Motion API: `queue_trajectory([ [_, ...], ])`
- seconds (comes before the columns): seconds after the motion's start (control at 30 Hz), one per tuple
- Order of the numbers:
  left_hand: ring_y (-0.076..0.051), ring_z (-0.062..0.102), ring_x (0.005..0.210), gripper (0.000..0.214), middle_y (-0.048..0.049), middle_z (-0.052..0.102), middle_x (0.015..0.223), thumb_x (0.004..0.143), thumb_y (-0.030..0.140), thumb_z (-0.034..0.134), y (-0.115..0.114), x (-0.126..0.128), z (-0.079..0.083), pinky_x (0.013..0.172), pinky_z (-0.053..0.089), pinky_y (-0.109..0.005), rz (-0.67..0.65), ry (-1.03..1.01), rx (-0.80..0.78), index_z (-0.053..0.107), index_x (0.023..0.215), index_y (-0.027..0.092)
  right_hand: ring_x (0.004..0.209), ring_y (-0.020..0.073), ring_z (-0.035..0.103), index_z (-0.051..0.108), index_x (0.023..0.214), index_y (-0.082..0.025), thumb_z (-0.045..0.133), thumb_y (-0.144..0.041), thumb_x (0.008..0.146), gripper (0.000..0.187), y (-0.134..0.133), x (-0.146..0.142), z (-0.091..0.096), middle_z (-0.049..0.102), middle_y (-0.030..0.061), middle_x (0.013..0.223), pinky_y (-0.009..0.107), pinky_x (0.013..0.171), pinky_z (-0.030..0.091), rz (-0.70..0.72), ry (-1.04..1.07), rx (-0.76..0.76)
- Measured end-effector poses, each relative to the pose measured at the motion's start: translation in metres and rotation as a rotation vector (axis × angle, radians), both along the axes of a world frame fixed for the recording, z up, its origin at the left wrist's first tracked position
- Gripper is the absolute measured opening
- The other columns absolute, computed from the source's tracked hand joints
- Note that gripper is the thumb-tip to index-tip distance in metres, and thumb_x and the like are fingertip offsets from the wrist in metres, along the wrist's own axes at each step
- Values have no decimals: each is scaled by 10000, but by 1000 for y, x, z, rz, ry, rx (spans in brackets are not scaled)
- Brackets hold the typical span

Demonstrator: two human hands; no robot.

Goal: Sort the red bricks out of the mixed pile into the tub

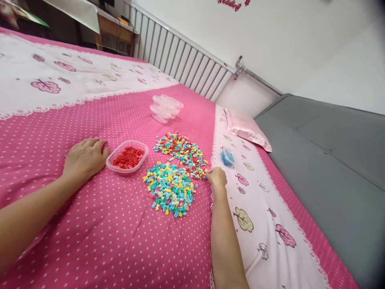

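My left hand (pixel 86 157) rests flat on the pink dotted bedsheet, open, its fingertips beside a clear plastic container (pixel 143 159) of red toy bricks (pixel 129 157). At the right edge of the far pile of mixed small toy bricks (pixel 180 146) is my right hand (pixel 217 176), thumb and fingers pinched together. Whatever is between those fingertips is too small to make out. A nearer pile of toy bricks (pixel 171 188), mostly teal, blue and yellow, lies between my arms.
Several clear plastic tubs (pixel 166 106) stand farther back on the bed. A small tub of blue pieces (pixel 227 157) sits beyond my right hand. Behind are a pink pillow (pixel 247 127), a metal bed rail (pixel 180 44) and a grey headboard (pixel 327 160).
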State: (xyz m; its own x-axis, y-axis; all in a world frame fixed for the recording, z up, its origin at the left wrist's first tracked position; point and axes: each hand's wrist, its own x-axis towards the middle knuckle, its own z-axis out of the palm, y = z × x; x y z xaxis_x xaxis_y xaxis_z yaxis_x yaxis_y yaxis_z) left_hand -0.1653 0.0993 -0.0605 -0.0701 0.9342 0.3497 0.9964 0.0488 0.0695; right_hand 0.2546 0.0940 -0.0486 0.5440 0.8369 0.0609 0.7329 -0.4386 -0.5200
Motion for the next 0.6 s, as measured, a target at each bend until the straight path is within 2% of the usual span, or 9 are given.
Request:
queue_trajectory([
  [0.2,-284,469,1122,540,-157,528,1223,876,382,223,0,0,-1,959,344,-407,0,-4,5,531,1193,71,828,263,625,679,579,-211,690,-241,568,34,-1,-2,5,681,103,739,346,704,468,14,55,61],
  [0.3,-286,463,1134,554,-166,527,1222,869,397,223,1,-1,-2,968,339,-417,-4,-14,5,531,1194,69,764,206,627,694,675,-192,661,-278,620,107,1,-4,8,680,64,723,299,694,476,93,135,109],
  [0.33,-288,462,1137,562,-172,528,1220,866,402,223,1,-1,-2,971,339,-423,-10,-21,8,531,1193,64,726,173,621,693,721,-186,647,-292,641,140,2,-5,9,677,45,723,268,665,480,127,219,150],
  [0.4,-294,461,1143,589,-187,530,1213,857,416,211,0,-1,-1,972,343,-437,-25,-40,21,533,1187,48,598,101,577,672,781,-173,648,-304,655,183,4,-8,11,645,1,680,194,542,461,195,538,252],
  [0.5,-303,460,1155,659,-209,529,1203,846,446,161,-2,-1,1,966,353,-453,-52,-54,30,530,1178,12,413,20,413,622,759,-165,705,-234,615,180,5,-10,16,523,-65,552,102,336,305,270,1200,337],
  [0.53,-303,456,1162,678,-208,529,1203,842,456,147,-3,0,2,964,355,-455,-59,-57,29,528,1177,7,393,9,382,606,745,-168,707,-201,617,166,5,-10,18,495,-74,537,85,304,260,272,1365,323],
  [0.6,-297,450,1175,692,-190,529,1215,833,478,142,-4,1,4,964,354,-463,-57,-83,29,529,1181,22,419,9,422,580,729,-171,676,-142,655,125,6,-10,22,513,-56,573,63,289,255,257,1564,311],
])
